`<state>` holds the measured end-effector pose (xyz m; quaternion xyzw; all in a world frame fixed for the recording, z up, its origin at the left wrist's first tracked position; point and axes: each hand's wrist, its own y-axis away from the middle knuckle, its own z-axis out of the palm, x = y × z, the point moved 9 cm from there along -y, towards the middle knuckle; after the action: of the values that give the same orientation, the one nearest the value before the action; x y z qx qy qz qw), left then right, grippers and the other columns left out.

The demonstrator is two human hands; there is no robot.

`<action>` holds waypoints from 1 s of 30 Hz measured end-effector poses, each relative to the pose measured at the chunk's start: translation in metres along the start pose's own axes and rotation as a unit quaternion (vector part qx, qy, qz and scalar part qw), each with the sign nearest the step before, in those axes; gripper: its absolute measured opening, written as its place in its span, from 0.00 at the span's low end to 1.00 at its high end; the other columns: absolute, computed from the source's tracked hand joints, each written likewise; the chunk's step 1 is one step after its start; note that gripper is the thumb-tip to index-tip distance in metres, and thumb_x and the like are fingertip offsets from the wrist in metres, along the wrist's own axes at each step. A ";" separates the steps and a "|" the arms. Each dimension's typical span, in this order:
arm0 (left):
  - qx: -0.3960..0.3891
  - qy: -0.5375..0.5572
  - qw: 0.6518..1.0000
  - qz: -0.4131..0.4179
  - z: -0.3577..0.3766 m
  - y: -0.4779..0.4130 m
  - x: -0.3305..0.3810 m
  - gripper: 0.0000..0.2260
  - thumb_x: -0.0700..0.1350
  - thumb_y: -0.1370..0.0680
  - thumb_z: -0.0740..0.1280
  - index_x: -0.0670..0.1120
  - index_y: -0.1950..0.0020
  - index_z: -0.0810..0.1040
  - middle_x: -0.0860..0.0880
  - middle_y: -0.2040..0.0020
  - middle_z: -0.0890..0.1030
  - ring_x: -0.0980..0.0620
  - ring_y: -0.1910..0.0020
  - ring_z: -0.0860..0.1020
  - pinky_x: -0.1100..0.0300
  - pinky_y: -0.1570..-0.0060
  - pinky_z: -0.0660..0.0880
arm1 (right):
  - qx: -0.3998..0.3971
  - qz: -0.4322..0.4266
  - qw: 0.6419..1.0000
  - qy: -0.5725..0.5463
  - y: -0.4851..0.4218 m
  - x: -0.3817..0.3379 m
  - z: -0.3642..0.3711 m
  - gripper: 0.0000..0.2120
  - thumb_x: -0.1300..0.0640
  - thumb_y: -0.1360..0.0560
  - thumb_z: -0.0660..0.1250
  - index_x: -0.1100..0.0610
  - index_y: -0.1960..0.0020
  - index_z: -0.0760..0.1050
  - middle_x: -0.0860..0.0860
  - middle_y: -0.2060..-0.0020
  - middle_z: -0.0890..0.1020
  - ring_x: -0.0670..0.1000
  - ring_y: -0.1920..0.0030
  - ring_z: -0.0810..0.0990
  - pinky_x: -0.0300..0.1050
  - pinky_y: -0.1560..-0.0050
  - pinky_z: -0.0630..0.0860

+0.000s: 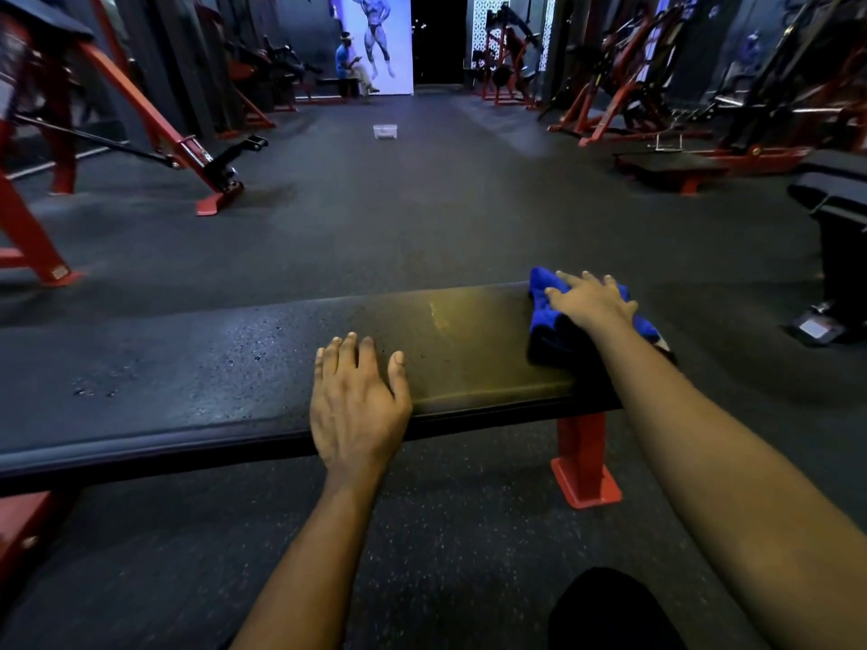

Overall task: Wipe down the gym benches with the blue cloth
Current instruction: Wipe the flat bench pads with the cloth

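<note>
A flat gym bench [211, 368] with a black pad and red legs runs across the view in front of me. The blue cloth [544, 316] lies bunched on the pad's right end. My right hand [591, 300] presses flat on the cloth with fingers spread. My left hand [356, 401] rests flat on the pad near its front edge, fingers straight, holding nothing. Small droplets speckle the pad to the left of my left hand.
The bench's red foot [586, 466] stands on dark rubber floor. Red machines line the left [201, 152] and right [657, 100]. Another black bench [835, 199] stands at the right edge. A small white tub [385, 131] sits on the floor ahead. A person [349, 63] sits far back.
</note>
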<state>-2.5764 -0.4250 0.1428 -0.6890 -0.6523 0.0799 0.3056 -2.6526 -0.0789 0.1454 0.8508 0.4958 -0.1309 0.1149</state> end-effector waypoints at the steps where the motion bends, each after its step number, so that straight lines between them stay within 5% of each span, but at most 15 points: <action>1: 0.000 -0.002 1.000 0.001 0.000 0.000 0.001 0.25 0.57 0.18 0.51 0.41 0.34 0.75 0.41 0.33 0.76 0.42 0.32 0.71 0.48 0.27 0.63 | 0.010 0.012 1.000 0.009 0.012 0.005 0.002 0.27 0.38 0.19 0.52 0.39 0.21 0.56 0.47 0.20 0.53 0.56 0.20 0.46 0.68 0.26 0.49; 5: 0.000 -0.008 1.000 0.003 0.000 0.000 0.004 0.26 0.57 0.18 0.50 0.42 0.35 0.76 0.41 0.34 0.76 0.42 0.32 0.71 0.48 0.27 0.63 | 0.063 0.026 0.996 0.052 0.073 -0.009 0.017 0.28 0.39 0.20 0.50 0.40 0.21 0.53 0.49 0.19 0.52 0.58 0.20 0.46 0.70 0.26 0.48; 10: 0.001 -0.007 1.000 0.006 -0.002 0.001 0.005 0.26 0.58 0.18 0.50 0.42 0.35 0.76 0.41 0.34 0.76 0.42 0.33 0.71 0.48 0.28 0.63 | 0.094 -0.078 0.990 0.065 0.126 -0.074 0.040 0.27 0.40 0.20 0.50 0.42 0.22 0.57 0.51 0.20 0.56 0.57 0.21 0.50 0.68 0.26 0.48; 16: 0.002 0.003 1.000 0.009 -0.003 0.002 0.003 0.23 0.56 0.17 0.51 0.42 0.36 0.76 0.41 0.35 0.77 0.43 0.33 0.72 0.47 0.29 0.65 | 0.161 -0.021 0.987 -0.002 0.110 0.011 0.010 0.24 0.41 0.22 0.57 0.41 0.26 0.67 0.47 0.22 0.63 0.54 0.21 0.53 0.64 0.25 0.53; 20: 0.002 0.004 1.000 0.007 -0.001 0.002 0.004 0.23 0.56 0.18 0.52 0.41 0.37 0.77 0.41 0.36 0.78 0.43 0.35 0.73 0.46 0.30 0.66 | 0.113 0.067 0.991 -0.024 0.072 0.055 -0.009 0.25 0.42 0.21 0.55 0.40 0.24 0.62 0.47 0.21 0.58 0.55 0.21 0.50 0.66 0.26 0.50; 24: 0.006 0.001 1.000 0.010 -0.002 0.000 0.007 0.24 0.56 0.18 0.51 0.40 0.37 0.77 0.41 0.37 0.78 0.42 0.35 0.73 0.46 0.31 0.67 | 0.052 0.133 0.990 -0.018 0.021 0.054 -0.018 0.26 0.47 0.23 0.55 0.47 0.25 0.65 0.55 0.25 0.65 0.62 0.26 0.62 0.64 0.29 0.57; 30: 0.008 -0.021 1.000 0.019 0.001 0.000 0.008 0.25 0.57 0.18 0.50 0.41 0.36 0.77 0.41 0.36 0.77 0.42 0.35 0.72 0.47 0.30 0.65 | -0.017 0.041 0.997 0.069 -0.027 -0.013 -0.008 0.28 0.43 0.22 0.53 0.43 0.22 0.59 0.55 0.21 0.58 0.66 0.24 0.56 0.72 0.28 0.50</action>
<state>-2.5762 -0.4174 0.1446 -0.6970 -0.6447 0.1052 0.2957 -2.6813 -0.0736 0.1557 0.8753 0.4694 -0.0587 0.1000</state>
